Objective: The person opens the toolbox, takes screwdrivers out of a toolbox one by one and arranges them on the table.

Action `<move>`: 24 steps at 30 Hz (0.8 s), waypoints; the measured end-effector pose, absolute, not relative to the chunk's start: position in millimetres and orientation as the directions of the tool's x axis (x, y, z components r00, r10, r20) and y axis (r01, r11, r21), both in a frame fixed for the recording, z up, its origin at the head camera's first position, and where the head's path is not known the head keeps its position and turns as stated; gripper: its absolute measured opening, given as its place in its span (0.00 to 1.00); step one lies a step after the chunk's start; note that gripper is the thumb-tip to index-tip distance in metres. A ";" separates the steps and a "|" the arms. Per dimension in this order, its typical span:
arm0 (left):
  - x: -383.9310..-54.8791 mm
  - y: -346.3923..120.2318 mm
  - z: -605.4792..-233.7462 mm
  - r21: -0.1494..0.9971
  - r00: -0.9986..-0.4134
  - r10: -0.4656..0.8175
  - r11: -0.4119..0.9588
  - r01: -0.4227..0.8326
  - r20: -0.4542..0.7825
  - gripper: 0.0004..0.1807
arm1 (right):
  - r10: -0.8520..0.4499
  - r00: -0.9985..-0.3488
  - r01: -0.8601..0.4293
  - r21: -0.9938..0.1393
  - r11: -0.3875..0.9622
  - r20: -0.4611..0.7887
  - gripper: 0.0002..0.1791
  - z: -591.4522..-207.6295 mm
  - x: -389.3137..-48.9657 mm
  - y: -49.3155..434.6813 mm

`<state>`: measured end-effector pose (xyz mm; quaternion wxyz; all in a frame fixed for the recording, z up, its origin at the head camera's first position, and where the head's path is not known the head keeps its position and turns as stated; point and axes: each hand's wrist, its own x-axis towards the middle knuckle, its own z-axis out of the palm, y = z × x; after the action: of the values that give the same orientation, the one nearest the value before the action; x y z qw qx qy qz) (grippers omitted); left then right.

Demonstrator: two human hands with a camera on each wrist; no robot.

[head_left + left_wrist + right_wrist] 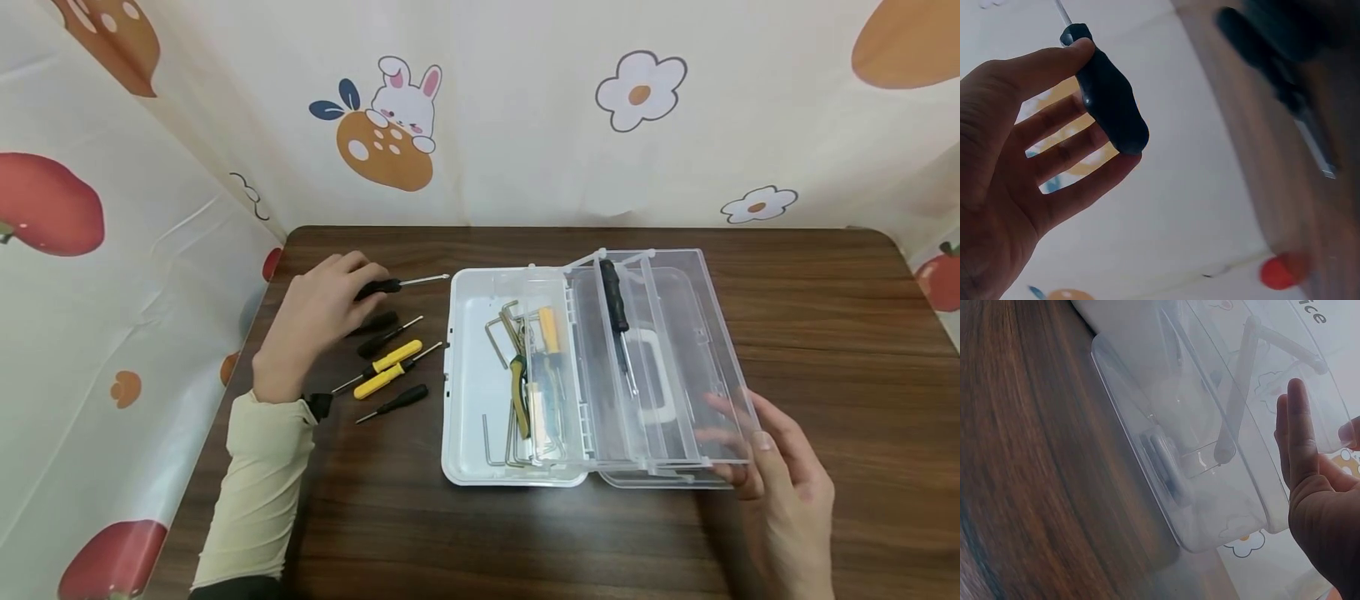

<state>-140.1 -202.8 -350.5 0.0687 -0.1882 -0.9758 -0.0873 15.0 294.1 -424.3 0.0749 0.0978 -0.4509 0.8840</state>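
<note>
My left hand [318,312] grips a black-handled screwdriver [384,287] at the table's left, its shaft pointing right toward the toolbox. In the left wrist view, thumb and fingertips pinch its dark handle [1110,94]. A white toolbox [467,375] lies unfolded, with several hex keys [495,342], green-handled pliers [518,396] and a yellow-handled tool [549,329] inside. Over its right half extends a clear divided tray [678,367], carrying another black screwdriver [613,296]. My right hand [791,492] holds the tray's near right corner, thumb on top and fingers seen through the plastic.
Below my left hand lie two yellow-and-black screwdrivers [390,379] and several black ones, including a small one [405,397] nearest me. The brown wooden table [840,333] meets a patterned curtain [525,150] at the back and left. The clear lid [1210,519] rests under the tray.
</note>
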 end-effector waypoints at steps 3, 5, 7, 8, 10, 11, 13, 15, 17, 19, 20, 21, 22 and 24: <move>-142.3 -211.6 -361.7 0.149 -0.939 0.323 0.929 0.339 0.122 0.15 | 0.043 -0.969 -0.222 -0.783 -0.581 0.242 0.27 -424.1 14.7 294.1; -143.2 -216.1 -369.0 0.156 -0.949 0.303 0.936 0.314 0.090 0.16 | 0.042 -0.970 -0.220 -0.784 -0.580 0.241 0.27 -423.9 14.5 294.0; -143.8 -220.2 -375.2 0.161 -0.956 0.288 0.942 0.294 0.062 0.17 | 0.043 -0.970 -0.219 -0.789 -0.575 0.238 0.27 -423.6 14.3 293.7; -144.1 -222.2 -377.9 0.164 -0.958 0.282 0.944 0.286 0.050 0.17 | 0.043 -0.970 -0.219 -0.788 -0.575 0.238 0.26 -423.6 14.3 293.7; -144.6 -225.7 -382.8 0.166 -0.962 0.273 0.947 0.274 0.032 0.18 | 0.044 -0.970 -0.221 -0.788 -0.575 0.240 0.26 -423.5 14.3 293.6; -145.0 -227.4 -384.9 0.165 -0.963 0.269 0.949 0.270 0.025 0.18 | 0.044 -0.970 -0.221 -0.787 -0.576 0.241 0.26 -423.4 14.3 293.6; -145.6 -230.8 -389.2 0.166 -0.965 0.261 0.951 0.260 0.012 0.18 | 0.044 -0.968 -0.225 -0.784 -0.578 0.245 0.26 -423.4 14.4 293.8; -146.4 -233.9 -393.2 0.167 -0.967 0.254 0.954 0.249 -0.005 0.18 | 0.043 -0.968 -0.227 -0.781 -0.582 0.249 0.26 -423.5 14.5 293.8; -146.8 -236.6 -396.8 0.169 -0.969 0.244 0.957 0.237 -0.025 0.18 | 0.044 -0.967 -0.228 -0.779 -0.584 0.250 0.26 -423.5 14.3 293.8; -147.3 -238.8 -399.7 0.168 -0.971 0.235 0.960 0.224 -0.049 0.19 | 0.044 -0.967 -0.229 -0.779 -0.584 0.250 0.26 -423.5 14.2 293.8; -147.6 -239.6 -400.8 0.167 -0.971 0.230 0.962 0.218 -0.059 0.19 | 0.045 -0.967 -0.229 -0.779 -0.584 0.251 0.26 -423.5 14.2 293.8; -147.7 -240.1 -401.7 0.167 -0.972 0.226 0.963 0.212 -0.068 0.19 | 0.046 -0.967 -0.229 -0.780 -0.582 0.250 0.26 -423.5 14.2 293.9; -148.0 -240.7 -402.6 0.166 -0.972 0.222 0.964 0.208 -0.074 0.19 | 0.046 -0.967 -0.230 -0.781 -0.581 0.250 0.26 -423.6 14.2 294.0; -148.5 -241.2 -403.6 0.169 -0.972 0.218 0.965 0.202 -0.086 0.19 | 0.047 -0.967 -0.230 -0.782 -0.579 0.249 0.27 -423.6 14.2 294.0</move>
<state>-148.5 -241.2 -403.6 -0.0519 -0.1060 -0.9898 -0.0798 14.2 294.0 -423.6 0.0786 0.1010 -0.4521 0.8828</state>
